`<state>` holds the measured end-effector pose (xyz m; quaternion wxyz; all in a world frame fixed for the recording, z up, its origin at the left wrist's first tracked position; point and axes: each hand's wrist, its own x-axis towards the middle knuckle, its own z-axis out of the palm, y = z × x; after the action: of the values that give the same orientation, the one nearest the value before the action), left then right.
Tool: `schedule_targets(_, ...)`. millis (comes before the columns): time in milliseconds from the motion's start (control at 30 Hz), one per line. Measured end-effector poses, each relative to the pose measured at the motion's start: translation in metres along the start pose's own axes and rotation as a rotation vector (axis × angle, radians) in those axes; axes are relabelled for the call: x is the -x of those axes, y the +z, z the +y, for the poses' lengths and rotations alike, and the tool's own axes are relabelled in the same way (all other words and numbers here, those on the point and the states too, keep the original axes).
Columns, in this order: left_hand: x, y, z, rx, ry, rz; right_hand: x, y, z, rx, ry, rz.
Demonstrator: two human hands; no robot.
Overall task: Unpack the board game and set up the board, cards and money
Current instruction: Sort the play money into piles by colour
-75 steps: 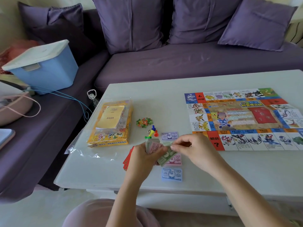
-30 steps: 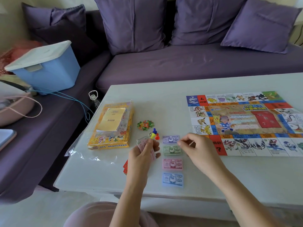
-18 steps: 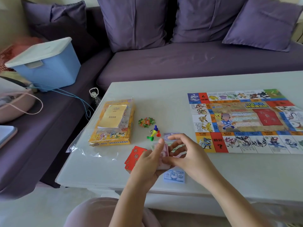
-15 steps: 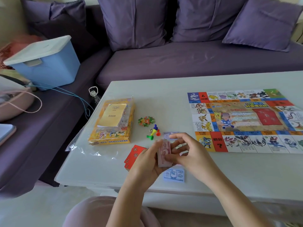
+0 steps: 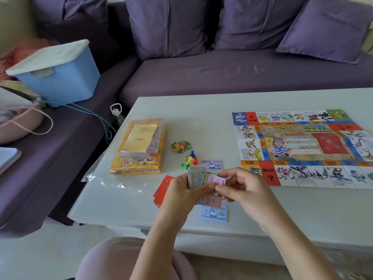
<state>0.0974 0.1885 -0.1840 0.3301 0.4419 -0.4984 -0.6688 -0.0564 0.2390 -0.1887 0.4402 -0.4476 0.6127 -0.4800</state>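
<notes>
- Left hand: fingers curled round a wad of play money, held upright just above the counter.
- Right hand: touching the left hand; thumb and forefinger pinch a pink note that sticks out of the wad.
- Under the hands: a pink pile lies flat on the counter, partly hidden by both hands.
- Just on the near side of the hands: a blue 500 note, flat, close to the counter's edge.
- Just beyond the hands: a purple note, flat.
- Beside the left hand, on its outer side: red cards, partly covered by the wrist.
- Beyond the left hand: coloured pawns lying in a cluster, then a small heap of green and orange tokens.
- Further out past the left hand: the yellow game box inside a clear plastic bag, a booklet on top.
- Beyond and outward of the right hand: the board, unfolded flat, its near edge close to the knuckles.
</notes>
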Motion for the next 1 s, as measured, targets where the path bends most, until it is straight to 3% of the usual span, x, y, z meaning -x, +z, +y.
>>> schedule_targets(200,0.001,-0.003,0.002,0.1,-0.096,-0.059,-0.001,-0.005,0.004,-0.029,0.007,0.073)
schedule_targets(433,-0.002,-0.007,0.003,0.178,-0.102,-0.007,0.0,-0.01,0.001,-0.009,0.016,0.063)
schedule_targets(600,-0.005,-0.009,0.005,0.22,-0.074,0.136,-0.001,-0.017,0.004,-0.079,0.042,0.124)
schedule_targets(700,-0.003,-0.008,0.011,0.256,-0.109,0.266,-0.001,-0.021,0.009,-0.003,0.062,0.146)
schedule_targets(800,0.001,-0.009,0.015,0.103,-0.147,0.344,-0.001,-0.022,0.011,-0.026,0.128,0.149)
schedule_targets(1000,-0.001,-0.011,0.007,-0.284,-0.154,0.346,0.001,-0.015,0.014,-0.004,0.24,0.075)
